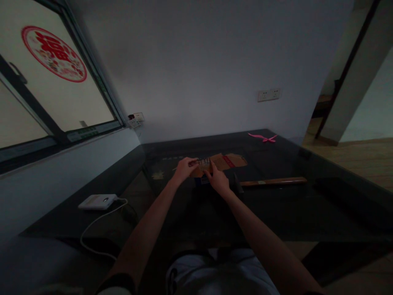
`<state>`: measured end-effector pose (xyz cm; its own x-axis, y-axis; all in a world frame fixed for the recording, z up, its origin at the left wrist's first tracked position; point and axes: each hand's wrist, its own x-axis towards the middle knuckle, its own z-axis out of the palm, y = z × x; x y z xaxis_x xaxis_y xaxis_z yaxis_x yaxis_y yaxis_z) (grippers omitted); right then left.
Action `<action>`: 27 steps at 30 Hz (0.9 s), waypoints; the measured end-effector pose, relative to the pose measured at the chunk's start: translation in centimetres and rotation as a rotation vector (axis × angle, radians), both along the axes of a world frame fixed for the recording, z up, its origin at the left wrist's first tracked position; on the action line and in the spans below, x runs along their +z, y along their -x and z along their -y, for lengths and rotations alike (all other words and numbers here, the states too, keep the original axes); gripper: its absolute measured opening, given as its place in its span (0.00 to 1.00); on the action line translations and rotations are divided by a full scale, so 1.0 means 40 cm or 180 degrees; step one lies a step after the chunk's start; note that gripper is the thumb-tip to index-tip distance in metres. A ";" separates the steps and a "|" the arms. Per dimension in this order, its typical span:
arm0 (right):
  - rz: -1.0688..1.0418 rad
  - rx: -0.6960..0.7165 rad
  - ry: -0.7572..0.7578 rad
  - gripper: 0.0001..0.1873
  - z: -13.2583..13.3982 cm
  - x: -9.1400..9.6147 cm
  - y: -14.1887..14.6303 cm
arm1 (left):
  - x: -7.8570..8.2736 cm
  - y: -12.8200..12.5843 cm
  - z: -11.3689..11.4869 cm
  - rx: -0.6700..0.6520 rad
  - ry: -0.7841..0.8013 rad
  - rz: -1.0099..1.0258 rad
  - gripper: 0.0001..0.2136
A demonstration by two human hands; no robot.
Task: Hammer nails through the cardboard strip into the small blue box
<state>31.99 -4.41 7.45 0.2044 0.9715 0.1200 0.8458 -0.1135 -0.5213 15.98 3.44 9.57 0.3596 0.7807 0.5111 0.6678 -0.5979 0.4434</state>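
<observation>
Near the middle of the dark table lies a torn brown piece of cardboard [233,160] with a red band. A row of thin dark pieces, which look like nails [204,161], stands along its left part. My left hand [185,169] is at the cardboard's left end, its fingertips pinched together; what is between them is too small to make out. My right hand [218,180] grips the cardboard's near edge with thumb and forefinger, close to the row. Below the cardboard, between my hands, a dark blue box [201,180] partly shows. A hammer [273,181] with a wooden handle lies right of my right hand.
A white power bank [97,202] with a white cable [89,227] rests at the table's left. A pink ribbon [267,139] lies at the back right. A long dark object [346,200] sits at the right. The wall and window border the table [172,223].
</observation>
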 end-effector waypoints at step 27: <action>0.0004 0.0057 -0.0093 0.36 -0.005 -0.007 -0.004 | -0.041 0.093 -0.021 0.0204 -0.0052 0.1587 0.16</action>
<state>32.13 -4.22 7.19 0.1869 0.9711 0.1487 0.8482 -0.0831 -0.5230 12.26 4.29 7.93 0.0200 0.7836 0.6210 0.4126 -0.5722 0.7088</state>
